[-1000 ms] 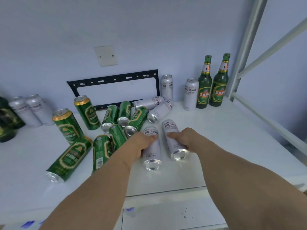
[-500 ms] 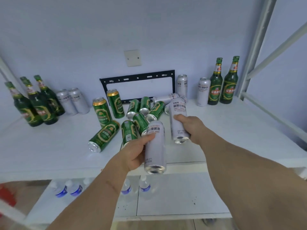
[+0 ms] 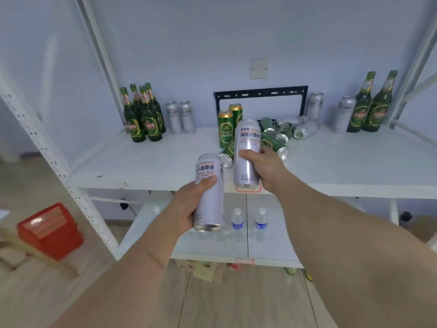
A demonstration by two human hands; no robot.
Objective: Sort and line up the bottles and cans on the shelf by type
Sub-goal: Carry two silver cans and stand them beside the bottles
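My left hand (image 3: 189, 204) grips a silver wheat-beer can (image 3: 210, 195) upright, in front of the shelf's front edge. My right hand (image 3: 262, 169) holds a second silver can (image 3: 248, 147) upright over that edge. On the white shelf (image 3: 151, 162), several green bottles (image 3: 142, 119) stand at the back left beside two silver cans (image 3: 181, 117). Two green cans (image 3: 228, 124) stand in the middle by a heap of lying green and silver cans (image 3: 283, 133). Two silver cans (image 3: 343, 117) and two green bottles (image 3: 373, 105) stand at the back right.
A black metal bracket (image 3: 260, 93) leans on the wall behind the heap. Small water bottles (image 3: 248, 221) stand on the lower shelf. White shelf posts (image 3: 54, 162) rise at left and right. A red basket (image 3: 49, 230) sits on the wooden floor at lower left.
Both hands lifted a silver can each off the shelf and drew them back toward me, turning them upright. The view swung left and pulled back, showing the bottles at the back left.
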